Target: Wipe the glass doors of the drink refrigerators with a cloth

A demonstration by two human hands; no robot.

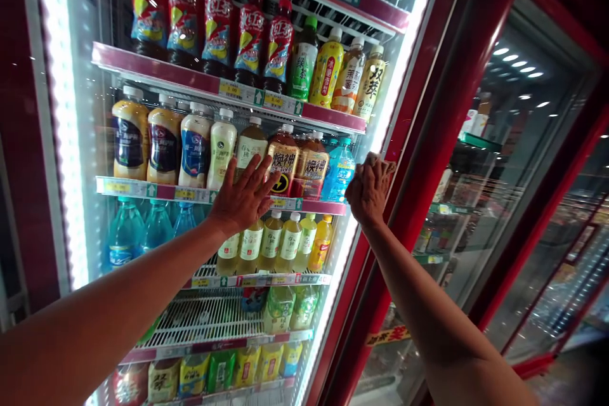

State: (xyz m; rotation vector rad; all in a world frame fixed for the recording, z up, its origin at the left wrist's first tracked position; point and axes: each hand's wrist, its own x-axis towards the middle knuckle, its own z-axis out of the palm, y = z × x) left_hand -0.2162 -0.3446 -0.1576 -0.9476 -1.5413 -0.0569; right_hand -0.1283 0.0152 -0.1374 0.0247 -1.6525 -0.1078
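My left hand (242, 198) is open, palm forward and fingers spread, in front of the middle shelves. It appears to lie flat on the clear glass door of a lit drinks fridge. Behind its fingers stand a pale-labelled bottle (251, 138) and a dark-labelled drink bottle (283, 162). Farther right, my right hand (367, 195) is closed on a crumpled, brownish cloth (384, 166). That hand presses the cloth near the door's right edge, by the bright light strip and the red frame (404, 139). Blue bottles (339, 168) stand just left of it, inside the fridge.
Red-capped bottles (217, 25) line the upper shelf, and blue-green bottles (157, 225) stand lower left. A wire shelf (209, 317) sits below. To the right, another red-framed glass cabinet (480, 203) holds shelved goods. A vertical light strip (66, 108) runs along the left side.
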